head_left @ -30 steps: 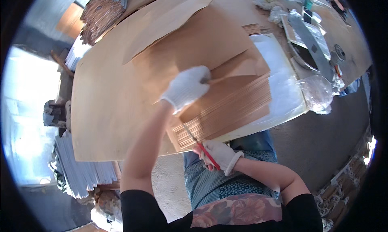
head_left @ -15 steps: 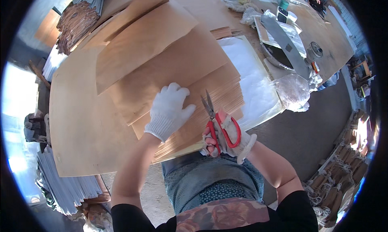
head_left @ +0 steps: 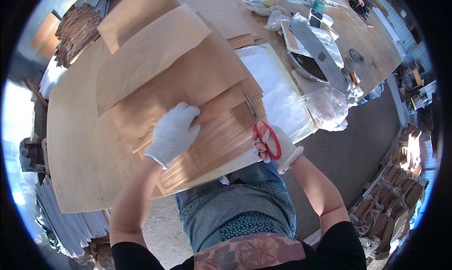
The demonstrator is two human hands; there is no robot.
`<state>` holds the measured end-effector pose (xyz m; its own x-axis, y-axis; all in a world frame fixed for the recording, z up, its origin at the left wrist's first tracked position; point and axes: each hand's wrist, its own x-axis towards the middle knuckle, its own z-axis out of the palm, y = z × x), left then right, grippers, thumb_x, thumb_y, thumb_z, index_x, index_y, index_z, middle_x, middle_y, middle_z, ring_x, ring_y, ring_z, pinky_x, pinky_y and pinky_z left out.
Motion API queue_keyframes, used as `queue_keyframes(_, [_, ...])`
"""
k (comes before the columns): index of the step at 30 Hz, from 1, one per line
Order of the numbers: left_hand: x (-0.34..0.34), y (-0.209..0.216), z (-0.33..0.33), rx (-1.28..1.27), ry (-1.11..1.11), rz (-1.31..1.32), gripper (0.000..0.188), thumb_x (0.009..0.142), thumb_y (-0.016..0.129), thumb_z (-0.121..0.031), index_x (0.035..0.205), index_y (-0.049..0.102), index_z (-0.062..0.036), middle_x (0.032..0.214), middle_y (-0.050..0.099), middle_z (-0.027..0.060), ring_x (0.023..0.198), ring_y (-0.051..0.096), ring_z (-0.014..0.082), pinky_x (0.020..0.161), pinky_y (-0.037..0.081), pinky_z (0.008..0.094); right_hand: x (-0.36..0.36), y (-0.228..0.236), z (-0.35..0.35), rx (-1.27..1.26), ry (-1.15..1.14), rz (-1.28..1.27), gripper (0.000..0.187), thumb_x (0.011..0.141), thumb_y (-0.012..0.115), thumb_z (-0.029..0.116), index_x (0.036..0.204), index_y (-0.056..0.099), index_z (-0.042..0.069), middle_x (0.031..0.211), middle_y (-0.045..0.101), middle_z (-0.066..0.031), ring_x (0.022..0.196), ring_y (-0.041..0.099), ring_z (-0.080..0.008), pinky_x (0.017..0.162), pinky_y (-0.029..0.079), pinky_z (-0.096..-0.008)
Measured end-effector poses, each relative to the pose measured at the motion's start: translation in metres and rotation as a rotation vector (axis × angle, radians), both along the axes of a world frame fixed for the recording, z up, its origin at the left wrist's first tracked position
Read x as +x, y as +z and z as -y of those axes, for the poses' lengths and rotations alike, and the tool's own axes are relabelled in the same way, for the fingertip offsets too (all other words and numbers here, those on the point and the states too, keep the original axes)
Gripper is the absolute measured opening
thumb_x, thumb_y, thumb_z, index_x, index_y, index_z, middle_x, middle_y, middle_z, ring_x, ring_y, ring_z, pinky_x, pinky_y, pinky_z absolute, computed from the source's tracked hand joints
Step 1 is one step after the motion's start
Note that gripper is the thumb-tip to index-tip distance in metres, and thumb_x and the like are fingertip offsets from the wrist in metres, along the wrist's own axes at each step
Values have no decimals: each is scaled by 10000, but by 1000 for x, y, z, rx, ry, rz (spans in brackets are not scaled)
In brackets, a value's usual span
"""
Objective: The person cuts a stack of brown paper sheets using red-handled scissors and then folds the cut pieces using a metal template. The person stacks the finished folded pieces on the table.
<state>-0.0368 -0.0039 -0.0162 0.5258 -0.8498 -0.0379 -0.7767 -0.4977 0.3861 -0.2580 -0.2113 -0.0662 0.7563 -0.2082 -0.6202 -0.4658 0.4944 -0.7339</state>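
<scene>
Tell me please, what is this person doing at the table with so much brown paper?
At a wooden table, the person's gloved left hand lies on brown sheets, which overlap on top of a thick paper stack. The gloved right hand holds red-handled scissors near the stack's right side, blades pointing away from the body. A white sheet shows right of the stack, with a clear plastic bag farther right.
</scene>
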Motion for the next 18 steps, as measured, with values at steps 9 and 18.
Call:
queue_keyframes(9, [51,7,9,158,-172,-410,547,890,738,-319,1357,636,-53,1327,676,171,1228,648,323,1070,506,408,20,-39,-178,227,482,111,435,1061,611,458,1050,556,27,690,602,-55,628,647,-152,579,564,-296])
queue_keyframes(18, [36,20,3,3,21,-49,249,928,653,-208,1151,676,-99,1181,684,128,1123,656,387,963,541,452,34,-7,-177,466,393,-37,444,1067,601,474,1006,563,36,677,576,-28,489,604,-129,493,545,-304])
